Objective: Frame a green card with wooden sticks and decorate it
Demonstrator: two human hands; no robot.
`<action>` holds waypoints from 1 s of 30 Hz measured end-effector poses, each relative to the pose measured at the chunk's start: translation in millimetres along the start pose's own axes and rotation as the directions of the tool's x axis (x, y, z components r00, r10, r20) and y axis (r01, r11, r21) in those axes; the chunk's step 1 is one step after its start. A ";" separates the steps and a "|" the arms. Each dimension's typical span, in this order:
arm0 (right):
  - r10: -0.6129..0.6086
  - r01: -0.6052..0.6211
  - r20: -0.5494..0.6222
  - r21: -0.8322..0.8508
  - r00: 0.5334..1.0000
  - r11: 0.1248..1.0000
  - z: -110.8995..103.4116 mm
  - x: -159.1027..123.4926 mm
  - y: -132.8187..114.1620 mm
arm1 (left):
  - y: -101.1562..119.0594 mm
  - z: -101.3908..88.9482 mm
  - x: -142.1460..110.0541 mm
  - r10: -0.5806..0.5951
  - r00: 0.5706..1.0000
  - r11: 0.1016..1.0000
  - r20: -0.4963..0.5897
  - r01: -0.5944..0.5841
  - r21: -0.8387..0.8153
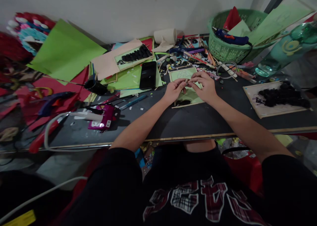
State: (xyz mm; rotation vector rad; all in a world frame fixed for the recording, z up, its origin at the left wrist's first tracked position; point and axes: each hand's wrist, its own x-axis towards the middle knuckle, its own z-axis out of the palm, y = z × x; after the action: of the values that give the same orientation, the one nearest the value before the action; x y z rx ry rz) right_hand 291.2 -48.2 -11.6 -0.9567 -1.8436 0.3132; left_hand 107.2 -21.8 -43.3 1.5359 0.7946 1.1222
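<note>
Both hands meet over a small light-green framed panel [195, 98] near the middle of the table. My left hand [175, 90] is closed, its thumb and fingers pinched together. Fingertips of my right hand [203, 86] come together against the left ones, closed too. Whatever sits between them is too small to make out. On the panel's lower part lies a dark clump [182, 102], and faint drawn lines [183, 73] show near its top edge, partly covered by my hands.
A phone [148, 75] and another framed panel [133, 56] lie to the left. Further left are a purple power socket [105, 117] and a black cup [96, 86]. A green basket [223, 47], a bottle [284, 51] and a black-tufted framed panel [255, 102] stand or lie right.
</note>
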 end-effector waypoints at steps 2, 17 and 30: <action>-0.020 0.019 -0.041 -0.016 0.999 1.000 0.2 -0.7 -0.7 | 0.0 -0.3 0.3 -0.014 1.000 1.000 0.001 0.014 0.006; 0.085 -0.086 0.017 0.093 0.996 0.992 1.6 0.6 8.8 | 6.6 0.6 -1.4 -0.015 0.999 1.000 0.033 0.015 0.016; 0.232 -0.225 0.009 0.282 0.973 0.933 11.4 0.5 12.3 | 4.4 3.2 0.7 -0.066 0.998 0.994 0.013 0.067 -0.081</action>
State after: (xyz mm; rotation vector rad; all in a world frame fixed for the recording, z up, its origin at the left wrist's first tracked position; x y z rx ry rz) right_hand 287.1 -37.5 -24.0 -0.9695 -1.6124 0.6857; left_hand 110.2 -23.4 -38.9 1.4364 0.7780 1.0841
